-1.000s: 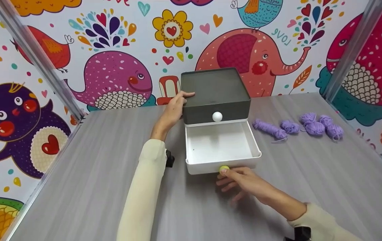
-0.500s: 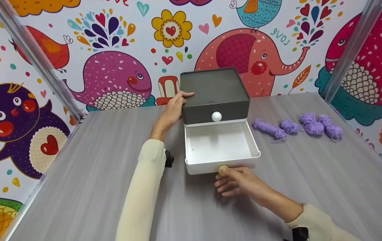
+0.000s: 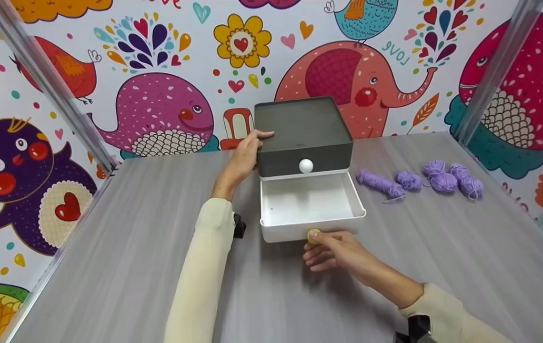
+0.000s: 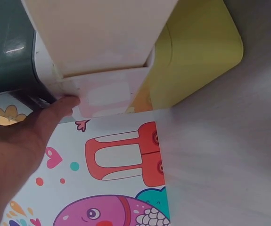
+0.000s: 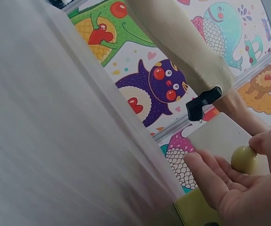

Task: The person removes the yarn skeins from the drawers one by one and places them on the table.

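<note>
On the gray counter (image 3: 157, 205), I see the right hand (image 3: 345, 252) pinching the yellow-green knob (image 5: 242, 161) of an extended white drawer (image 3: 283, 233), beneath a dark gray box (image 3: 305, 121) the left hand (image 3: 246, 155) braces, unclenched; level, even sliding should prevent jamming.

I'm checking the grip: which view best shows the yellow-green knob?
Right wrist: the knob appears largest there. The head view shows it small, partly behind the right hand; the left wrist view misses it.
</note>
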Demonstrator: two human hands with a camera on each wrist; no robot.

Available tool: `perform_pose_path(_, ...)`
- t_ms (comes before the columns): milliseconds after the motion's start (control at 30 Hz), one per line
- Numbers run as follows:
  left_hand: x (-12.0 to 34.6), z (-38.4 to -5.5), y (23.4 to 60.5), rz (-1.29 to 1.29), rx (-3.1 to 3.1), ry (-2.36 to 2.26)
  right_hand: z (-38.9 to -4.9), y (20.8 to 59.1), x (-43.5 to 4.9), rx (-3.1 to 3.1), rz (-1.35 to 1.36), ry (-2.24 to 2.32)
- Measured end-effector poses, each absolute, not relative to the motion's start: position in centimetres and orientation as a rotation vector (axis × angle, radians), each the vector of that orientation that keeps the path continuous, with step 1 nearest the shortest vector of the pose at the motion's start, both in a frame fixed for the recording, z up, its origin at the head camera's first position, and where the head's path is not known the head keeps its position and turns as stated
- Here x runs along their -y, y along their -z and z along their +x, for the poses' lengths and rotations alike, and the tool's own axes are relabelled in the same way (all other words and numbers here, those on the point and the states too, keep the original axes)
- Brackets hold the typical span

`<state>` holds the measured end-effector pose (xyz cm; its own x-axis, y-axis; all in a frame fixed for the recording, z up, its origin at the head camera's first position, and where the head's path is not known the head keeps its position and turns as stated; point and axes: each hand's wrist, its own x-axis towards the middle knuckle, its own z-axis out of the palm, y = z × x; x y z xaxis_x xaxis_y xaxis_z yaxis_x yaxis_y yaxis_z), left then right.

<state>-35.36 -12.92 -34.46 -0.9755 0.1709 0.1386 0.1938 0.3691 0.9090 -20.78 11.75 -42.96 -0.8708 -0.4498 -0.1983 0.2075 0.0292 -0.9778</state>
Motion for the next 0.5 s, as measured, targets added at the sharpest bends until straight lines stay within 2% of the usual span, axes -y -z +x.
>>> perform_pose_path(500,12.9,-35.3,34.3,-0.312,2.587,1.737,-23.0,43.1,-11.1,-1.912,-0.164,1.978)
